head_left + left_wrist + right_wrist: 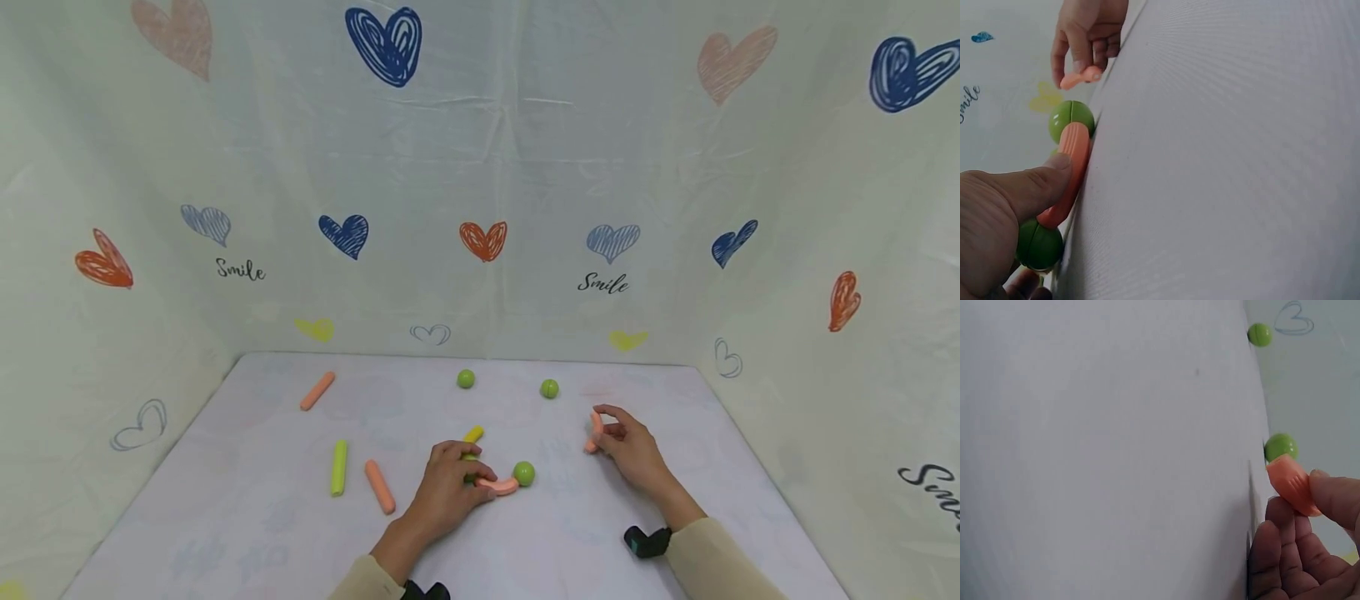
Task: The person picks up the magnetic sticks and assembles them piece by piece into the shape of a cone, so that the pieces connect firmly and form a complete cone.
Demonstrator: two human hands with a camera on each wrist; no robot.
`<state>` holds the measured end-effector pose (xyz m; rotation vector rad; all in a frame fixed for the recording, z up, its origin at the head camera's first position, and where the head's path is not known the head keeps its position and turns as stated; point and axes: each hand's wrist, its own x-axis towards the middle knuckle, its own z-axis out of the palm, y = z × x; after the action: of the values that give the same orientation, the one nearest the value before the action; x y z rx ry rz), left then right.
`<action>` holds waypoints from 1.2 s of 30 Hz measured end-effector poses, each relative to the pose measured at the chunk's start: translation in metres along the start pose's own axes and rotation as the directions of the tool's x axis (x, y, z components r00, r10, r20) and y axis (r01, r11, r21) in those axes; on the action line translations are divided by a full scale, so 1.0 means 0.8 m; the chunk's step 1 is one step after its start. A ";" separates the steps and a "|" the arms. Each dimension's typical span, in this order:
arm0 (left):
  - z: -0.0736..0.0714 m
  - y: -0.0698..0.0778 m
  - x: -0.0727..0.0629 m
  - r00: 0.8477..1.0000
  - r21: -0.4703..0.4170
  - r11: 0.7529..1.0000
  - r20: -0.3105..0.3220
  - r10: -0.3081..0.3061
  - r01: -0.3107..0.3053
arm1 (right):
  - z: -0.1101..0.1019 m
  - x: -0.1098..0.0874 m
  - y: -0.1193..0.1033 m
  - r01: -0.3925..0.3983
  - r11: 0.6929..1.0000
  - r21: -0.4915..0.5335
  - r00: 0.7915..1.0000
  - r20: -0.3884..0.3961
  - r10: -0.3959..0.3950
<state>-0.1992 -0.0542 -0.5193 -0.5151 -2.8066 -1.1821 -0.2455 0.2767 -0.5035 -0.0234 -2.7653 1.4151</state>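
Observation:
My left hand (447, 485) holds a cluster of toy pieces at the middle of the table. Its thumb lies along a curved orange rod (1074, 172), and its fingers reach around a green ball (1039, 245) at the near end. Another green ball (524, 473) meets the rod's other end. A yellow rod (474, 434) sticks out beyond the left fingers, partly hidden by them. Over to the right, my right hand (630, 446) pinches a second curved orange rod (1294, 486) between thumb and fingers, apart from the cluster.
Two loose green balls, a left one (466, 379) and a right one (550, 389), lie near the table's back edge. On the left side are a yellow-green rod (339, 468) and two straight orange rods, one near (379, 487), one far (318, 391). A heart-printed curtain (480, 167) encloses the table.

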 end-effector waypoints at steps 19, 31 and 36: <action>0.002 -0.001 0.003 1.000 0.032 0.999 0.005 -0.003 0.002 | 0.074 -0.007 -0.058 -0.192 0.941 0.277 0.975 0.165 0.150; 0.002 -0.004 0.002 1.000 0.052 0.998 -0.004 0.026 -0.025 | 0.087 -0.002 -0.068 -0.178 0.953 0.245 0.968 0.215 0.126; 0.003 -0.004 0.001 0.999 0.049 0.998 -0.012 0.031 -0.030 | 0.089 -0.003 -0.067 -0.171 0.962 0.214 0.969 0.211 0.126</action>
<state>-0.2010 -0.0545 -0.5232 -0.5435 -2.7989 -1.1039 -0.2453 0.1875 -0.5017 -0.0931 -2.7793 1.8658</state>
